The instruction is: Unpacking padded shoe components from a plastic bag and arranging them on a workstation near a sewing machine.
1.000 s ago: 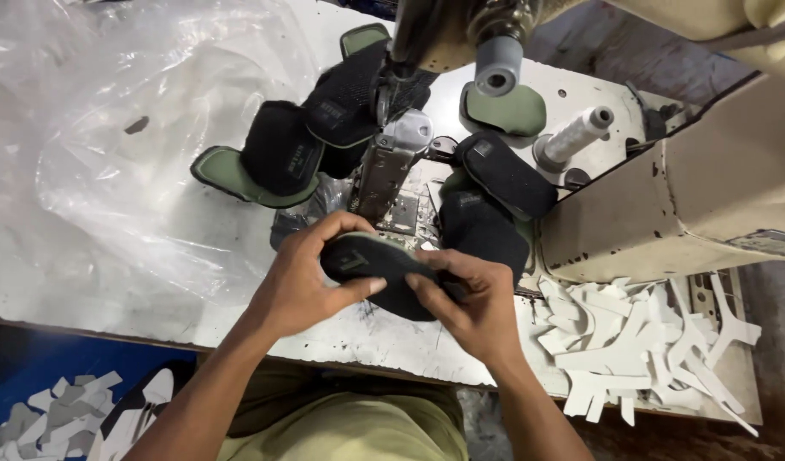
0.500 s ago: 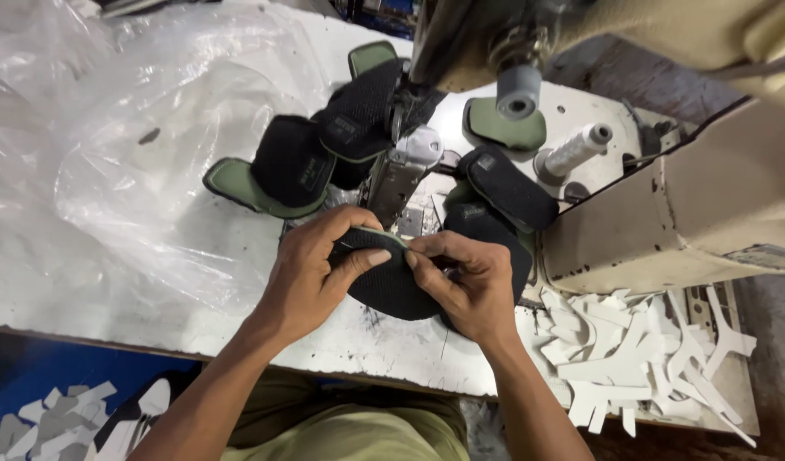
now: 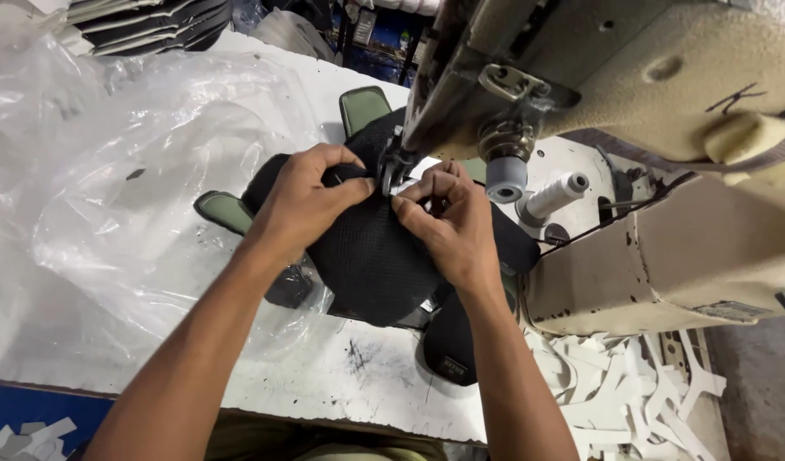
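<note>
Both hands are pinching the black mesh piece (image 3: 371, 256) at centre frame, feeding its upper edge under the needle area of the beige sewing machine (image 3: 597, 77).

- Left hand (image 3: 303, 201) is closing thumb and fingers on the folded edge, knuckles up, just left of the presser foot (image 3: 391, 171).
- Right hand (image 3: 448, 226) is gripping the same edge from the right, fingertips almost touching the foot.
- Risk: fingers are sitting very near the needle; a slip could catch one.
- Risk: the edge is bunching between the two grips, so a seam may be wandering or puckering.
- Clear plastic sheet (image 3: 110, 171) is lying at left on the white desk (image 3: 358, 376), touching the stacked green-edged pieces (image 3: 226, 209); it could be dragging in.
</note>
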